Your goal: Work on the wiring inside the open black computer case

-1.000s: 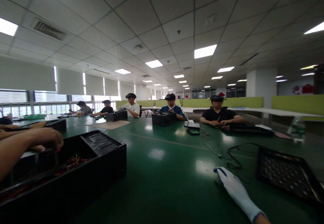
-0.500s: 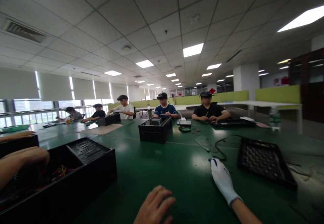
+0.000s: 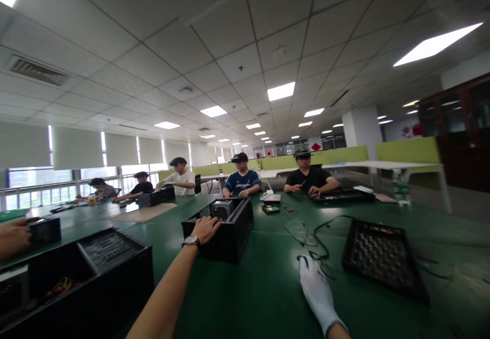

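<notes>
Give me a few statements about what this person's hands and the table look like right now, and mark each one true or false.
1. The left hand rests on the rim of a black box. True.
2. The right hand is bare. False: it wears a white glove and lies flat on the green table.
3. A wristwatch sits on the left wrist. True.
4. The right hand grips the black tray. False: the tray lies apart from it, to its right.
5. A black cable lies on the table beyond the right hand. True.
</notes>
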### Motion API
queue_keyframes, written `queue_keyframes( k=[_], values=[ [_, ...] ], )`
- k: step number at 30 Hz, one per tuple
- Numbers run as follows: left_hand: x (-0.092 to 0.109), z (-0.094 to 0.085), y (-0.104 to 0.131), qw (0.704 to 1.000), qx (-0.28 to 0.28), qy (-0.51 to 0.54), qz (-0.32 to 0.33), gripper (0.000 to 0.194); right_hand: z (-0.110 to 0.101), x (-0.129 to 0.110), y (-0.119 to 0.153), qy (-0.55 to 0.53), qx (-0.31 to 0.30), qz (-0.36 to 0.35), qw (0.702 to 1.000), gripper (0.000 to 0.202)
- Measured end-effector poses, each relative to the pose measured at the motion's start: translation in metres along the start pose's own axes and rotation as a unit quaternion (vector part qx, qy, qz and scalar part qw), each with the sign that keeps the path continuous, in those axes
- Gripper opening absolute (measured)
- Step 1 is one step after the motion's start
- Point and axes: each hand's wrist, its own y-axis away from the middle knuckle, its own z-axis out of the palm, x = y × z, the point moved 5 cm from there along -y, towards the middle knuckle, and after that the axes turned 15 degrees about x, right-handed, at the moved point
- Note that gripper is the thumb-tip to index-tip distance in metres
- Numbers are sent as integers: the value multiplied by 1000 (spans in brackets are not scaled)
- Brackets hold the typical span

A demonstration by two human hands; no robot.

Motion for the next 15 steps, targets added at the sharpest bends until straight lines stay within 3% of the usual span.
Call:
queue_keyframes(
  k=[4,8,12,15],
  values=[
    [25,-30,22,998,-50,28,23,40,-10,-3,0,-13,23,42,999,64],
    [53,-76,81,989,-98,78,73,65,-29,-7,7,-18,58,76,995,75],
    [70,-131,136,946,-218,202,131,91,-46,-21,32,-34,45,10,998,63],
    [79,-164,154,922,-250,230,185,62,-61,-50,68,-26,18,-115,993,50]
  ],
)
